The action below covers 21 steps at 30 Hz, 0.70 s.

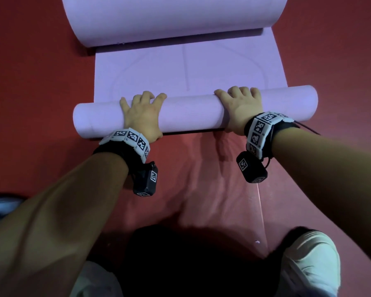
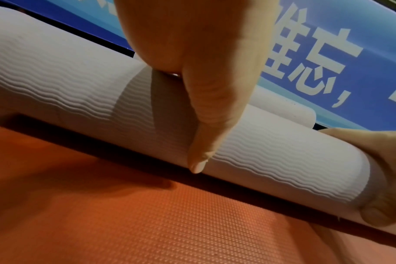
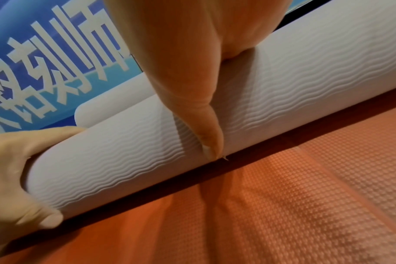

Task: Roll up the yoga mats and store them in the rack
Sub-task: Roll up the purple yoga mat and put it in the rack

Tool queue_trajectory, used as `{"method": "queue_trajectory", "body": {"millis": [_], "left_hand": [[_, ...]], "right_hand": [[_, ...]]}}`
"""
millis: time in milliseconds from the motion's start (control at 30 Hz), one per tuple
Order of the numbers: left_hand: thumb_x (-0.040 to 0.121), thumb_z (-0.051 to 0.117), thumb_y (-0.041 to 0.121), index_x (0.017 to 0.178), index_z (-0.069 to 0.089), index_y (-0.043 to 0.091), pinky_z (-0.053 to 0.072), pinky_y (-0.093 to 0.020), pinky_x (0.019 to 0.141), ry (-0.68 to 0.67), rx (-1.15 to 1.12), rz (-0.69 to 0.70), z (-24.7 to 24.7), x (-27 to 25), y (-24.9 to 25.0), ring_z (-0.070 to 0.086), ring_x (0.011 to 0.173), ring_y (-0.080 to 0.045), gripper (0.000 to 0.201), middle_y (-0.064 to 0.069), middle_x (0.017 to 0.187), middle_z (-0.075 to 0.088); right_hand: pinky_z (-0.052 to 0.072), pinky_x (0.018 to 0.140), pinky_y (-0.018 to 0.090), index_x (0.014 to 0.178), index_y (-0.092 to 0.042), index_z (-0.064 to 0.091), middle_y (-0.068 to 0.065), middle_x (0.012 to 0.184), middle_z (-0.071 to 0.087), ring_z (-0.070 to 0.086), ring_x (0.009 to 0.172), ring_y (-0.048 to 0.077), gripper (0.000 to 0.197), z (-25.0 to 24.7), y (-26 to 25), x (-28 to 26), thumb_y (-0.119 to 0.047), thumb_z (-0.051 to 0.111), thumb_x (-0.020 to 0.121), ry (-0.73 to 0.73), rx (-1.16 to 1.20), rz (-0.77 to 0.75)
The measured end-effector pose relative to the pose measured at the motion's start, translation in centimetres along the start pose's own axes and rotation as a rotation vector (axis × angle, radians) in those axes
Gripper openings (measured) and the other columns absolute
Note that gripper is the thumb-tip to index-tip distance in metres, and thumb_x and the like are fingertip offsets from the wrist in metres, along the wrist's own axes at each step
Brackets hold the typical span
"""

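A lilac yoga mat lies on the red floor, its near end wound into a roll [image 1: 191, 112]. My left hand [image 1: 141, 112] grips the roll left of centre, fingers curled over its top and thumb on the near side. My right hand [image 1: 240, 108] grips it right of centre the same way. Beyond the roll lies the flat part of the mat [image 1: 180, 71]. The mat's far end [image 1: 169, 18] curls up in a big loop. In the left wrist view my left thumb [image 2: 201, 116] presses the ribbed roll [image 2: 68, 85]. The right wrist view shows my right thumb [image 3: 192, 98] on the roll [image 3: 305, 89].
Red textured floor matting [image 1: 41, 82] surrounds the mat, creased just in front of me. My white shoe [image 1: 308, 264] is at the lower right. A blue banner with white characters [image 2: 328, 53] stands behind the mat. No rack is in view.
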<state>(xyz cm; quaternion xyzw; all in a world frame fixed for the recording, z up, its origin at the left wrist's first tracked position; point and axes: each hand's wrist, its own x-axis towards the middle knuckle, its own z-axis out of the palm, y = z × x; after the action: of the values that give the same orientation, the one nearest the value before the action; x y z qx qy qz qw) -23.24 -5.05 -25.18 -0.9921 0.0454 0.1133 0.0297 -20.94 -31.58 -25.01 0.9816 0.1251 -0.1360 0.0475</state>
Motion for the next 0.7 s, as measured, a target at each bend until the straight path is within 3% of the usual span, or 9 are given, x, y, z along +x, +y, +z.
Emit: {"method": "queue_trajectory", "body": {"millis": [200,700], "left_hand": [[0.05,0.091,0.041,0.14,0.036,0.041,0.03,-0.056,0.103,-0.068,0.002,0.01,-1.0,-2.0,0.3,0.045,0.12,-0.028,0.106,0.001,0.13,0.046],[0.05,0.093,0.04,0.14,0.039,0.041,0.039,-0.05,0.093,-0.384,0.0,0.097,-0.9,-13.2,3.2,0.049,0.112,-0.028,0.105,0.005,0.123,0.048]], "right_hand": [[0.026,0.108,0.049,0.14,-0.038,0.028,0.002,0.13,0.046,0.042,0.124,0.029,0.093,-0.6,-0.2,-1.9,-0.036,0.081,0.064,-0.07,-0.004,-0.002],[0.032,0.104,0.047,0.141,-0.042,0.028,0.002,0.125,0.045,0.04,0.124,0.028,0.1,0.1,-1.7,-13.6,-0.041,0.086,0.06,-0.432,0.029,-0.001]]}}
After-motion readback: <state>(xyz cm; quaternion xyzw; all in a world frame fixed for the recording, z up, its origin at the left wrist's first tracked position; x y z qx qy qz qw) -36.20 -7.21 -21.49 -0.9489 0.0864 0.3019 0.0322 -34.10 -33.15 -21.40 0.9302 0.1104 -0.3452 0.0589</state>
